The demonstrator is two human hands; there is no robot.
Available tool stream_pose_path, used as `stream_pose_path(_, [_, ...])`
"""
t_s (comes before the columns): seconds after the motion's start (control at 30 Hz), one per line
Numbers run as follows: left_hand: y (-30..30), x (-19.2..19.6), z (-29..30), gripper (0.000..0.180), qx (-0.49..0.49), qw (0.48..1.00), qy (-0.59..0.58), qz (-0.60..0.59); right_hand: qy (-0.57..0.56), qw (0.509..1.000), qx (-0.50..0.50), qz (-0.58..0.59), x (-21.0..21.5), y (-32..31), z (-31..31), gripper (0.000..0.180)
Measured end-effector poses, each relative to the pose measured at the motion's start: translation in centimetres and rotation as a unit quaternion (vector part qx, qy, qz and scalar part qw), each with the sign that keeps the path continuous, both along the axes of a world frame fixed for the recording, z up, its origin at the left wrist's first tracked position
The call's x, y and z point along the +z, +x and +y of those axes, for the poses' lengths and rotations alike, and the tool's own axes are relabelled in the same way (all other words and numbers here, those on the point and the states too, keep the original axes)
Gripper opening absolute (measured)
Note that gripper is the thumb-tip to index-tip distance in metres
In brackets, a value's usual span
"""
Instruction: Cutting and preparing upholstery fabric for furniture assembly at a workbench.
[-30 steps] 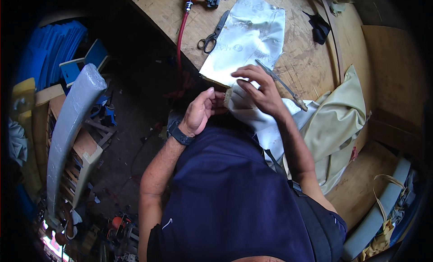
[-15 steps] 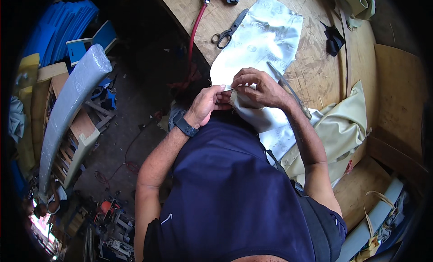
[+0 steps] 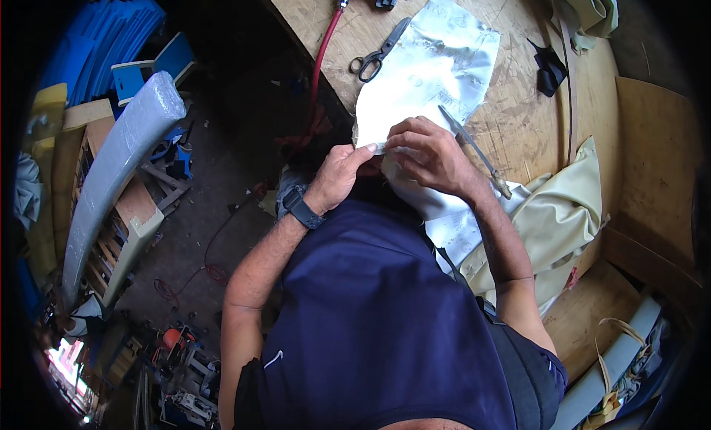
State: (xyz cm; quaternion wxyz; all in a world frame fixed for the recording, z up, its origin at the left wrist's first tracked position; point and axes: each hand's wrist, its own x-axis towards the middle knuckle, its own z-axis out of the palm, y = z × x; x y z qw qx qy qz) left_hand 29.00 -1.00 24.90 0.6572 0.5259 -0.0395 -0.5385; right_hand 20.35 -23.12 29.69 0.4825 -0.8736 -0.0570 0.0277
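A large white crinkled sheet (image 3: pixel 433 67) lies on the wooden workbench (image 3: pixel 526 126) and hangs over its near edge. My left hand (image 3: pixel 339 174), with a dark watch on its wrist, pinches the sheet's near edge. My right hand (image 3: pixel 428 154) grips the same edge right beside it, fingers curled over the sheet. Both hands almost touch at the edge. A long thin metal tool with a wooden handle (image 3: pixel 474 150) lies on the sheet just behind my right hand.
Black scissors (image 3: pixel 379 52) and a red hose (image 3: pixel 320 56) with an orange fitting lie at the bench's far left. Cream fabric (image 3: pixel 552 222) drapes at the right. A black scrap (image 3: pixel 549 65) sits farther back. Blue panels (image 3: pixel 104 41) and a wrapped grey piece (image 3: pixel 111 178) stand on the left.
My hands have come together at the sheet's near edge; the right hand, earlier pressed flat on the sheet, now pinches it beside the left. The view has shifted slightly.
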Motion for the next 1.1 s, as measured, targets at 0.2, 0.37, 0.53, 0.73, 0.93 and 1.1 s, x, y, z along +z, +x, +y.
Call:
stream_pose_path(0.2, [0.0, 0.6, -0.2, 0.038, 0.022, 0.999, -0.003, 0.039, -0.201, 0.971, -0.041, -0.12, 0.0, -0.7, 2.8, 0.024])
stream_pose_path(0.37, [0.2, 0.8, -0.1, 0.04, 0.011, 0.998, 0.001, 0.059, -0.22, 0.953, -0.076, -0.194, -1.1, -1.2, 3.9, 0.03])
stream_pose_path(0.53, [0.5, 1.4, -0.5, 0.04, 0.006, 0.999, 0.007, 0.044, -0.209, 0.952, -0.115, -0.193, -1.3, -1.3, 3.9, 0.024])
stream_pose_path(0.73, [1.1, 2.7, -1.4, 0.015, 0.063, 0.926, 0.104, -0.357, 0.226, 0.913, -0.263, 0.214, -2.5, -1.2, 2.2, 0.012])
stream_pose_path(0.93, [1.0, 2.2, -4.0, 0.026, 0.06, 0.768, 0.005, -0.637, 0.379, 0.856, -0.253, 0.245, -3.4, -1.3, -0.1, 0.02])
stream_pose_path(1.1, [1.5, 0.2, -4.6, 0.028, 0.032, 0.765, -0.026, -0.643, 0.43, 0.836, -0.259, 0.224, -4.1, -2.0, 0.0, 0.019])
